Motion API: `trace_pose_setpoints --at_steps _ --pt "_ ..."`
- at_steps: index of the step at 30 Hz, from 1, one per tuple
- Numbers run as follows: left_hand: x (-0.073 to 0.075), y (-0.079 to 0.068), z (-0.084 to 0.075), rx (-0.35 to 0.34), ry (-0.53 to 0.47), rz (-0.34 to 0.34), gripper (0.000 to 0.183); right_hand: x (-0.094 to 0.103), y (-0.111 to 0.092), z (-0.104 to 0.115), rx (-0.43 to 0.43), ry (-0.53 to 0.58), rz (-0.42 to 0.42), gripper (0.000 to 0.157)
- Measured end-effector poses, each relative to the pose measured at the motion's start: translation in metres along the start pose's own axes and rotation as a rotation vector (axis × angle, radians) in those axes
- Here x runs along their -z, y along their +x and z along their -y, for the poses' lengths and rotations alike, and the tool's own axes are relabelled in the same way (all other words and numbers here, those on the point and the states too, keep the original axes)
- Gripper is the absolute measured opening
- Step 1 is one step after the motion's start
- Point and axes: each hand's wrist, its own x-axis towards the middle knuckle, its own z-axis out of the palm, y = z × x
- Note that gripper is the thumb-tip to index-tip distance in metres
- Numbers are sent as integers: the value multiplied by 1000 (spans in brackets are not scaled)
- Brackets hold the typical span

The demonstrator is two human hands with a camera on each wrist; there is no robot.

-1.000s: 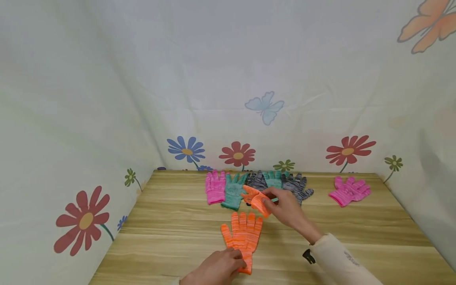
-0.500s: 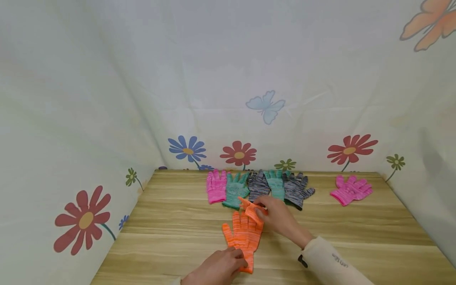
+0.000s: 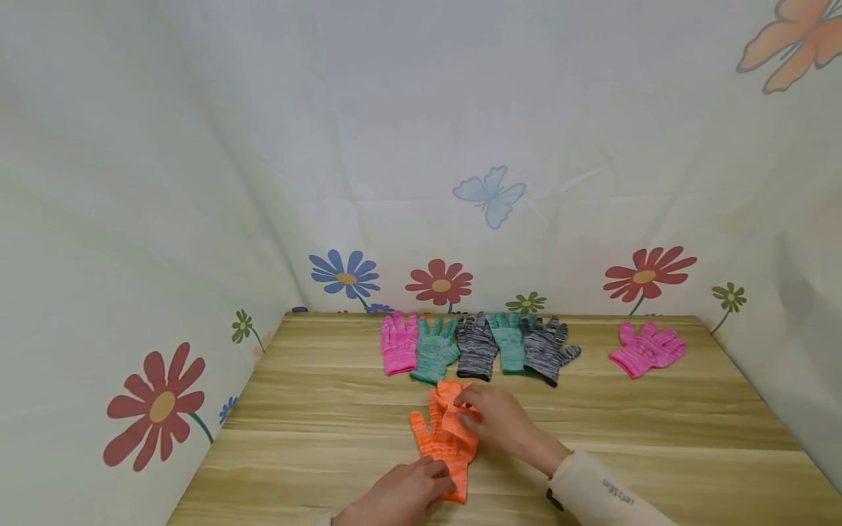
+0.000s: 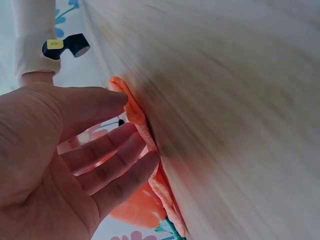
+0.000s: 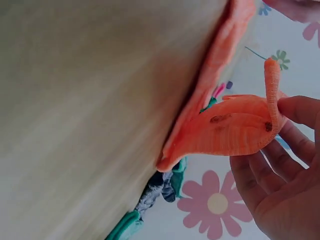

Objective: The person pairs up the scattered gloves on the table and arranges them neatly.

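Note:
An orange knit glove lies flat on the table, fingers away from me. My left hand rests on its cuff with relaxed fingers; in the left wrist view, thumb and fingertips touch the glove's edge. My right hand pinches a second orange glove over the upper part of the first. In the right wrist view this second glove has its cuff raised between thumb and fingers, shows two dark spots, and its far end meets the lower glove. Most of the flat glove's fingers are covered.
Along the back edge lie a pink glove, a green glove, a grey glove, another green glove and another grey glove. Pink gloves sit at the back right. Flower-printed cloth surrounds the wooden table.
My right hand has brought the second orange glove nearer and down, from in front of the back row onto the flat glove. The left hand has stayed on the cuff.

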Motion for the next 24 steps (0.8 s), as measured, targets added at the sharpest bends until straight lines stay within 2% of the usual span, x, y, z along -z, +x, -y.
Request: trace_pose_setpoints --at_steps 5,11,14,18,21,24 --pt "1 -4 -1 9 29 -10 10 -5 -3 1 2 13 86 14" --pt "4 -10 1 82 -4 61 13 -8 -5 2 -28 37 186 17" --pt "3 -11 2 68 -4 62 17 -6 -8 5 3 -27 168 22" --pt "1 -13 2 39 4 32 18 -1 -15 17 107 -166 89 19" --pt "1 -15 3 54 -7 41 17 -2 -21 28 149 -220 99 15" --pt "2 -15 4 79 -36 63 15 -7 -23 33 143 -253 148 13"
